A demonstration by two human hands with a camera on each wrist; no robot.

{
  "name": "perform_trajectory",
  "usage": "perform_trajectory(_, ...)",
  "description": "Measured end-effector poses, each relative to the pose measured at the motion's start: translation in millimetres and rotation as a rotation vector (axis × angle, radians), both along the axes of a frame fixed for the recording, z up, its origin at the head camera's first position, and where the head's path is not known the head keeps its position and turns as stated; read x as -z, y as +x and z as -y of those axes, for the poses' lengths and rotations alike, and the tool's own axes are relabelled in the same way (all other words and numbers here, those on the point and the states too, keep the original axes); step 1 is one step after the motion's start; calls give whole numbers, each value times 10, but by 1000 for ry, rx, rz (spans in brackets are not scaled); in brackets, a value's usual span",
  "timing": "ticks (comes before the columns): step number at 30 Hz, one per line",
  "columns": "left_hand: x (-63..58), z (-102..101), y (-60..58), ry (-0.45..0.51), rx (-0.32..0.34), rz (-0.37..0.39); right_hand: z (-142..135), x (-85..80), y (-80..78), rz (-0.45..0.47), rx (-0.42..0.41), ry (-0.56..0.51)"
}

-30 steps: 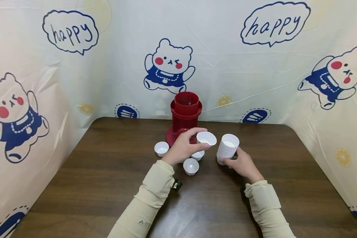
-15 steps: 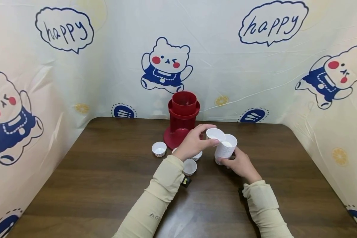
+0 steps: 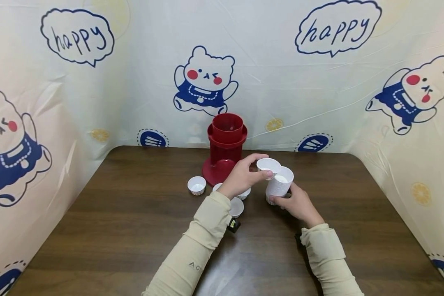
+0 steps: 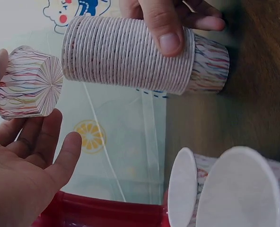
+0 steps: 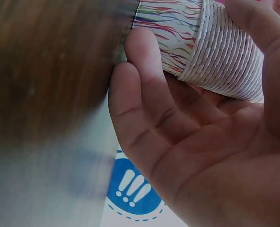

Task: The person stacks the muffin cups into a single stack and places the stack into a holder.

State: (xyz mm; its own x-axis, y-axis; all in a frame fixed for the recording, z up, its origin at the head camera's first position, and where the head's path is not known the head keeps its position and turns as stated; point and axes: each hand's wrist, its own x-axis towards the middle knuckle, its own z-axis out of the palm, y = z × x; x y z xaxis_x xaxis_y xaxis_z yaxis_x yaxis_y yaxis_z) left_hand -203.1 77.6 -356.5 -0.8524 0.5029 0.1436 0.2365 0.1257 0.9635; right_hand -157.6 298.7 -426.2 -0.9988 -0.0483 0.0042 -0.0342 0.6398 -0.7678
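White rims all down the cup stack (image 4: 126, 56), and wavy multicoloured streaks on the held cup (image 4: 27, 86)! Deep red stand (image 3: 226, 150), brown wood-grain table (image 3: 118, 234), cream sleeves (image 3: 188, 253).

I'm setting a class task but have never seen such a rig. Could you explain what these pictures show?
No robot is involved. The wide picture is taken from the person's head, looking forward and down; the two close ones from the wrists. The bare left hand pinches one small streaked cup; the right hand grips a tall stack of cups. On the brown table stand at least four loose cups, some partly hidden, and a red device whose use I can't tell.
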Motion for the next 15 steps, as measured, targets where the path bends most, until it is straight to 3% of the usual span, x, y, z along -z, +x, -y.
perform_trajectory(15, 46, -203, -50, 4, -16, -5, 3, -14, 5, -6, -2, 8)
